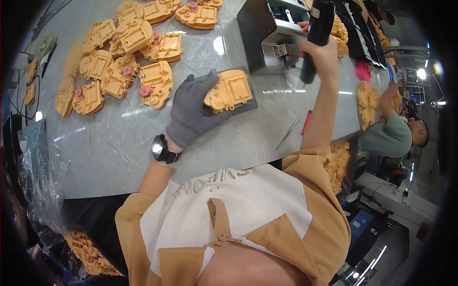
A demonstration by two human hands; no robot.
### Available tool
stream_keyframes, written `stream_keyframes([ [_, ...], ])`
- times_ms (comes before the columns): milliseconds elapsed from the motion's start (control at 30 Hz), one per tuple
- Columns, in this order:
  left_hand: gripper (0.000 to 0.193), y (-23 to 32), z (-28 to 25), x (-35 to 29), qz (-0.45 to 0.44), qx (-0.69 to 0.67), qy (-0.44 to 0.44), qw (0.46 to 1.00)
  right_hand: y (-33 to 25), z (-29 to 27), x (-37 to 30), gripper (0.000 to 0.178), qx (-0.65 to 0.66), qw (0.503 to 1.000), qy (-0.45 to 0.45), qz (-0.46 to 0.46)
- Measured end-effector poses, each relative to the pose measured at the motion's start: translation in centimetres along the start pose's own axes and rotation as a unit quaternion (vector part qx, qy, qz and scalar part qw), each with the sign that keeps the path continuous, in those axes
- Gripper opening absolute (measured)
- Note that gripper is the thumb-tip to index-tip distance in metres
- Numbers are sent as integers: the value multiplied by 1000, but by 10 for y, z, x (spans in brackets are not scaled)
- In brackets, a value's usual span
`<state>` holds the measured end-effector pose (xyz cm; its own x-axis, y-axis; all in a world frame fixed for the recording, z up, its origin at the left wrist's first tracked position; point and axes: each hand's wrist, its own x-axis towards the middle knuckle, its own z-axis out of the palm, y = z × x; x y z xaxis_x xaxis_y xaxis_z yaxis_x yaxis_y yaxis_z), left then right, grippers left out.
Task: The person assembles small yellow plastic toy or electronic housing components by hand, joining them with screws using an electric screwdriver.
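Note:
My left hand [191, 105], in a grey knit glove, grips the left side of a yellow plastic housing [232, 90]. Its fingers lie over the top left and its thumb runs along the lower edge. Under the housing is a dark flat block [245, 106]. My bare right hand [320, 53] is wrapped round a black electric screwdriver [320, 23], held nearly upright, beside a black and silver box-shaped machine [257, 35]. The screwdriver's lower end is above the table, apart from the housing.
Several yellow housings [136, 35], some with pink round parts and thin red wires, cover the table's [109, 162] far left. Tweezers [288, 132] and a red-handled tool [307, 122] lie near my right forearm. Clear plastic wrap [45, 176] hangs at left. Another person [393, 133] sits at right.

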<state>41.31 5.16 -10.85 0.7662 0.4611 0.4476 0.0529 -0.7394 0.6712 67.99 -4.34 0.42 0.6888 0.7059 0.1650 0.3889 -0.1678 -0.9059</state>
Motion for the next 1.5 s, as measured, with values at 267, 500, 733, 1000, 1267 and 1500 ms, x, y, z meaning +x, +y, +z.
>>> stream_keyframes([
  [267, 85, 3, -11, -9, -94, 25, -11, 995, 3, 7, -19, 28, 19, 1000, 9, -10],
  [500, 89, 15, -15, 27, -52, 78, -39, 995, -59, -44, -112, 33, 414, 851, -46, -321],
  [733, 71, 16, -16, 37, -14, 113, -31, 993, -161, 25, -136, 30, 500, 692, -167, -493],
  [1000, 83, 65, -81, 5, 90, -110, 172, 975, -159, 47, -160, 34, 510, 693, -125, -493],
  [1267, 90, 60, -87, -28, 193, -87, 201, 956, -153, 50, -172, 28, 510, 713, -186, -443],
  [1500, 33, 73, -122, -51, 82, 57, 207, 973, -159, 59, -175, 32, 539, 726, -103, -413],
])
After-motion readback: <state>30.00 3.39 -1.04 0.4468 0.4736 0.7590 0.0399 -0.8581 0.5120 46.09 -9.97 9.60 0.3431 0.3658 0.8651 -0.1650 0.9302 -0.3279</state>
